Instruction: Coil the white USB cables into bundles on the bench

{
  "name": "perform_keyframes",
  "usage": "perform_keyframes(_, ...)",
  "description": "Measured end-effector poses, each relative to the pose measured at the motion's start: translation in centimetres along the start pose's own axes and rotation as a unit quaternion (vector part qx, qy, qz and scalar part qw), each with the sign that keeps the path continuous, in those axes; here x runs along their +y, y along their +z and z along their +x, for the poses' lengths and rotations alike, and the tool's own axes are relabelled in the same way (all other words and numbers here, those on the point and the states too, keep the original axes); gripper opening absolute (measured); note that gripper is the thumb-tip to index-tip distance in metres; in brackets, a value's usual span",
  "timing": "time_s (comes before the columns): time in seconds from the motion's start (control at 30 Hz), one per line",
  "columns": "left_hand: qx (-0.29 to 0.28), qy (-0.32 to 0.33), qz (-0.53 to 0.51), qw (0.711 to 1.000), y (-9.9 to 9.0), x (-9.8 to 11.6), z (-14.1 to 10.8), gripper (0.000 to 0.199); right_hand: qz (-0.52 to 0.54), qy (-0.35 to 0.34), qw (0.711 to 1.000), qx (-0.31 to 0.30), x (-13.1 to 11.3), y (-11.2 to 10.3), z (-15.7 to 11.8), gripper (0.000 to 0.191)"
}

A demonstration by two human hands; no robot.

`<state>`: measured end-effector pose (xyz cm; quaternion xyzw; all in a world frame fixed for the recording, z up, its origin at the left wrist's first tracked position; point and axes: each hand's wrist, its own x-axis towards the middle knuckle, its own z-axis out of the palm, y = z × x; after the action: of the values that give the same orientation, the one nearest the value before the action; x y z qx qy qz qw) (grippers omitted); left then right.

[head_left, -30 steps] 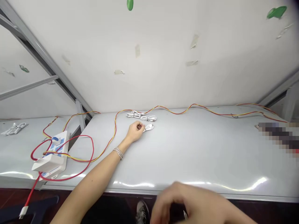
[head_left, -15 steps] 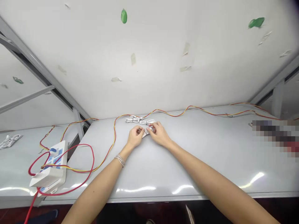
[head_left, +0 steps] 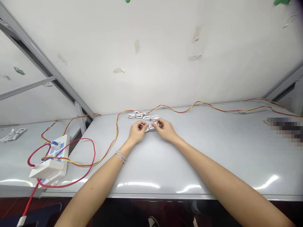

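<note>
Between my hands is a bundle of white cable [head_left: 150, 127], tied at its middle with a dark tie. My left hand [head_left: 138, 130] pinches the left end of it, and my right hand [head_left: 164, 129] has its thumb and fingers closed on the right end. Just behind lie two more tied white cable bundles, one to the left [head_left: 135, 115] and one to the right [head_left: 151, 118], on the grey tabletop [head_left: 180, 170]. Part of the held bundle is hidden by my fingers.
At the left stands a white power strip [head_left: 62, 146] with a white adapter [head_left: 46, 168] and a looped red cable [head_left: 94, 151]. A red-yellow twisted wire [head_left: 180, 111] runs along the back wall. Another white cable bundle [head_left: 13, 135] lies far left.
The view has tilted down a little, so the wall marks sit higher. Both hands stay on the same cable bundle, with only slight finger movement.
</note>
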<state>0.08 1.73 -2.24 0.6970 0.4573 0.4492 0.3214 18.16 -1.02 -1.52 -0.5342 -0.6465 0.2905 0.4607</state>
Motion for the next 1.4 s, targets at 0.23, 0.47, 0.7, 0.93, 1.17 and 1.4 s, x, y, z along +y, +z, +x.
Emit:
perform_keyframes(0.23, 0.028, 0.028, 0.05, 0.998, -0.1, 0.4, -0.1, 0.018, 0.018, -0.047, 0.998, 0.027, 0.2, 0.1, -0.1, 0.024)
perform_keyframes(0.47, 0.037, 0.02, 0.053, 0.998, -0.1, 0.2, 0.0, 0.017, 0.019, -0.124, 0.991, 0.053, 0.7, 0.4, 0.0, 0.02)
perform_keyframes(0.7, 0.034, 0.01, 0.066, 0.997, 0.0, 0.5, -0.1, 0.017, 0.006, -0.137, 0.989, 0.055, 1.0, 0.5, 0.2, 0.018)
perform_keyframes(0.93, 0.014, -0.004, 0.065, 0.998, -0.3, 0.7, -0.1, 0.017, 0.0, -0.136, 0.99, 0.046, 1.2, 0.4, 0.2, 0.02)
perform_keyframes(1.17, -0.008, 0.003, 0.049, 0.999, -0.3, 0.7, -0.2, 0.025, -0.013, -0.141, 0.989, 0.043, 0.9, 0.4, -0.1, 0.021)
perform_keyframes(1.4, -0.01, 0.007, 0.04, 0.999, -0.3, 1.0, -0.2, 0.025, -0.013, -0.129, 0.991, 0.031, 0.8, 0.4, -0.2, 0.019)
